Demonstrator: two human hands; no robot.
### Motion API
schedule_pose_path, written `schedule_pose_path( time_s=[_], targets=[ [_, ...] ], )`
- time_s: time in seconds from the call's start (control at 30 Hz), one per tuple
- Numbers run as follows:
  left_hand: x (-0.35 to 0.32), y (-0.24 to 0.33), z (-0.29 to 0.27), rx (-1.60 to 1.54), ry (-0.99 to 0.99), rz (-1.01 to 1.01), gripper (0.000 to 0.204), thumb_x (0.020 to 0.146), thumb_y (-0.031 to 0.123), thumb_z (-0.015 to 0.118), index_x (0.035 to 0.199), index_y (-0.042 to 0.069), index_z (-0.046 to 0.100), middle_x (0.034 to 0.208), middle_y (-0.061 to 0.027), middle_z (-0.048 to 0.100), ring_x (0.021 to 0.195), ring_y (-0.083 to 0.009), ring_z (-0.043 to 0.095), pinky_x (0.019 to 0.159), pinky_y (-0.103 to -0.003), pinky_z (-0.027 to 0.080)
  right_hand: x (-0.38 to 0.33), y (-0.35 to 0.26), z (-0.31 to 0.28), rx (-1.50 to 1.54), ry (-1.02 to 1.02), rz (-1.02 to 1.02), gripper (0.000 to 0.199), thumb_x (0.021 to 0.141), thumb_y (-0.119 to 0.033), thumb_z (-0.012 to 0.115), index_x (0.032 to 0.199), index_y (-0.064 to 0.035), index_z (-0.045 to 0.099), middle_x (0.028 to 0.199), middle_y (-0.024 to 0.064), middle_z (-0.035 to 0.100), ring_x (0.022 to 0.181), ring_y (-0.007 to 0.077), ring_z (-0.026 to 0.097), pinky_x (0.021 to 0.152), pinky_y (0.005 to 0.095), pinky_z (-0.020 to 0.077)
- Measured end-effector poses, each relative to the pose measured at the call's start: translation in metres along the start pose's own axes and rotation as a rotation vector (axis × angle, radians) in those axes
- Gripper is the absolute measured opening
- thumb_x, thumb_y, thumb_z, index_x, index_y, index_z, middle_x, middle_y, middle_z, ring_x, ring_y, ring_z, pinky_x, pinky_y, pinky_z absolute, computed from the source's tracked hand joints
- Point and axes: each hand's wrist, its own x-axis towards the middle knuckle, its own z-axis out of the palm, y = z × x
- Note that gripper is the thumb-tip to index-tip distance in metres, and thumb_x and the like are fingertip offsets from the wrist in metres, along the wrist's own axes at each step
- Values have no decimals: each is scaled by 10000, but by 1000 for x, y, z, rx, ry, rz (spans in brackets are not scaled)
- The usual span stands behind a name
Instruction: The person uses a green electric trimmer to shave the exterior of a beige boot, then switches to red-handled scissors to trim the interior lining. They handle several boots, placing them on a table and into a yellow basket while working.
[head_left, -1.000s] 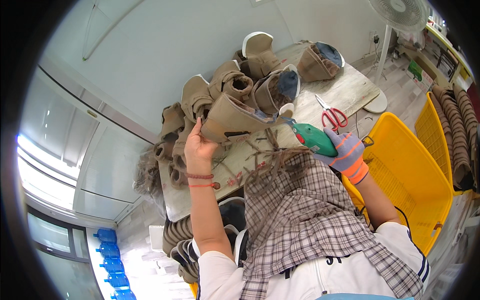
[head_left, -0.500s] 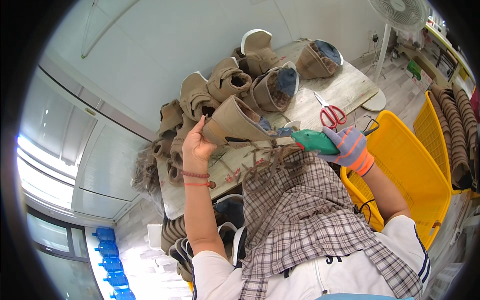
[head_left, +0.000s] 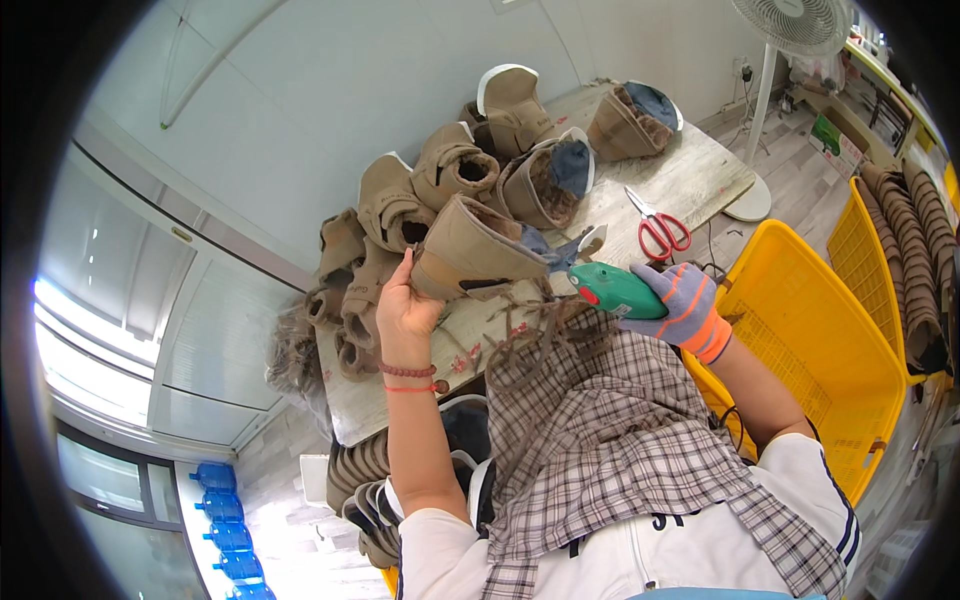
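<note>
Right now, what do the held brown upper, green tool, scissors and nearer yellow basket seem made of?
Held brown upper: matte, suede-like outside, real or synthetic unclear; fuzzy, perhaps fleece, lining inside.
Green tool: probably hard plastic, smooth, slightly shiny.
Scissors: blades apparently metal, silvery; handles likely plastic, evenly red.
Nearer yellow basket: likely moulded plastic, evenly coloured, slotted walls.

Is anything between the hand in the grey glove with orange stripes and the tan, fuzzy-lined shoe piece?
Only the rounded green tool the right hand holds. Nothing else visible stands between it and the tan shoe piece.
</note>
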Motion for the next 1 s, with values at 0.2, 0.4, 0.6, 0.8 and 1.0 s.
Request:
schedule_pose_path(
  time_s=[0.2,0.4,0.6,0.8,1.0],
  targets=[
    [-20,-10,-5,-108,-212,-1,279,935,132,474,1150,-43,505,1207,-163,554,1127,-280,528,997,-451,400,12,-7,2,67,31,40,660,519,-405,829,1048,-72,618,635,63,557,523,236,511,499,329,403],
    [-37,-32,1,-141,-318,89,333,932,102,463,1236,-34,459,1288,-141,499,1211,-270,456,1047,-443,344,21,-16,9,185,15,148,582,546,-427,817,985,-84,650,626,87,584,533,261,546,499,331,437],
    [-45,-46,-1,-163,-420,149,371,913,54,466,1275,-17,431,1324,-116,469,1242,-252,420,1078,-426,297,29,-26,8,316,-37,249,574,551,-409,819,1002,-95,654,674,99,619,580,270,588,538,331,470],
    [-50,-57,0,-41,-495,281,431,882,17,469,1307,-6,405,1342,-121,453,1256,-256,407,1091,-443,264,38,-37,3,449,-134,384,576,578,-382,815,1041,-83,646,762,118,657,656,277,635,600,322,506],
    [-50,-63,-3,136,-554,392,500,849,-17,490,1335,14,376,1350,-108,441,1251,-257,412,1078,-434,289,39,-43,9,601,-139,486,582,610,-354,816,1074,-55,634,815,121,674,695,201,663,634,284,516]
  ],
)
